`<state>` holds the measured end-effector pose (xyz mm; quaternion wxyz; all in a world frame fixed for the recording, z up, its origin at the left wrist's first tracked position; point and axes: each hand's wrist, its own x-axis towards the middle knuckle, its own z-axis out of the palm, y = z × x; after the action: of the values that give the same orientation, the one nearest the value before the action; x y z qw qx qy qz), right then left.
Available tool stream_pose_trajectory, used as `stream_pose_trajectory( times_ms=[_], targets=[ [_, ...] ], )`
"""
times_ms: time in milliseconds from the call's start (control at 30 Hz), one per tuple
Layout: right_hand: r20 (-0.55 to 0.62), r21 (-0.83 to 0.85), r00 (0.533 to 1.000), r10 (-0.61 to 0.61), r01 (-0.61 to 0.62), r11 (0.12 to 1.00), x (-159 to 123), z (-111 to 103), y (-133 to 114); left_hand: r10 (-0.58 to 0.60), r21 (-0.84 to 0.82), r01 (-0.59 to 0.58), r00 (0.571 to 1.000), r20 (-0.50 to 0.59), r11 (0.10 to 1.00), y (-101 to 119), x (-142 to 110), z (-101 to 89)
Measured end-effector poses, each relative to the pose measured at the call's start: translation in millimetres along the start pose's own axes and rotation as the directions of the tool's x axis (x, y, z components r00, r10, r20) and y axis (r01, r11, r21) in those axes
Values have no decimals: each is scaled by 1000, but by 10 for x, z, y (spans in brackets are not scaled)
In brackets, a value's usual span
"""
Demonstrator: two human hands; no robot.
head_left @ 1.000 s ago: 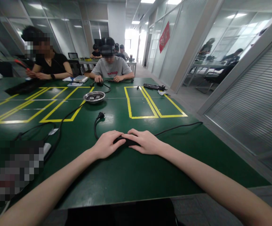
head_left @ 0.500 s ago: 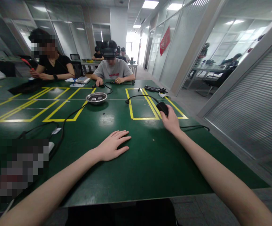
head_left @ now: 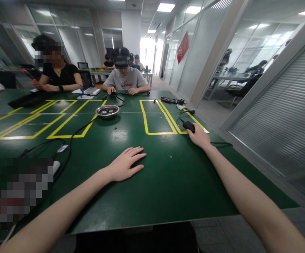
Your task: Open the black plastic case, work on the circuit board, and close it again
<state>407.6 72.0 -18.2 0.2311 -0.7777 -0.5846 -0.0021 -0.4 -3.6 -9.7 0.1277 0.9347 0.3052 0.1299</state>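
My right hand [head_left: 200, 136] is closed round a black power adapter [head_left: 188, 125] inside the right yellow-taped box. A thin cord loops from the adapter's far end to a dark plug [head_left: 192, 112], and another cord [head_left: 222, 143] trails to the right from under my wrist. Part of the adapter is hidden by my fingers. My left hand [head_left: 127, 163] lies palm down on the green table [head_left: 152, 196], fingers spread, holding nothing.
A steel bowl [head_left: 107, 111] with small metal pieces stands left of centre. Behind the boxes lies a folded black tripod-like item [head_left: 172, 100]. Cables [head_left: 72, 140] run along the left side. Two people sit across the table, one handling a black object [head_left: 112, 93].
My right hand has moved the adapter right and lower, down to the table. Its cord, stretched leftward before, now curls beyond it on the right. My left hand stays put.
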Motion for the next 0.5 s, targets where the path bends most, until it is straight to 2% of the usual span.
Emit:
stream_pose_trajectory(
  times_ms=[100, 167, 233, 300, 400, 500],
  targets=[
    [42, 48, 983, -177, 175, 983, -27, 19, -48, 9, -5, -9, 1000, -7, 1000, -7, -3, 1],
    [75, 49, 969, -234, 231, 972, -48, 16, -96, 4, -9, -4, 1000, -1, 1000, -7, -2, 1],
    [79, -4, 982, -174, 175, 985, -61, 2, -137, -5, -7, 5, 1000, 9, 1000, -3, 3, 3],
    [50, -79, 999, -19, 23, 997, -61, -20, -155, -16, 0, 16, 1000, 22, 1000, 3, 10, 5],
    [-1, -141, 984, 176, -175, 975, -49, -48, -139, -29, 7, 29, 999, 38, 1000, 11, 18, 10],
    [-21, -141, 983, 182, -183, 973, -42, -53, -108, -27, 5, 27, 999, 35, 1000, 9, 17, 17]
  ],
)
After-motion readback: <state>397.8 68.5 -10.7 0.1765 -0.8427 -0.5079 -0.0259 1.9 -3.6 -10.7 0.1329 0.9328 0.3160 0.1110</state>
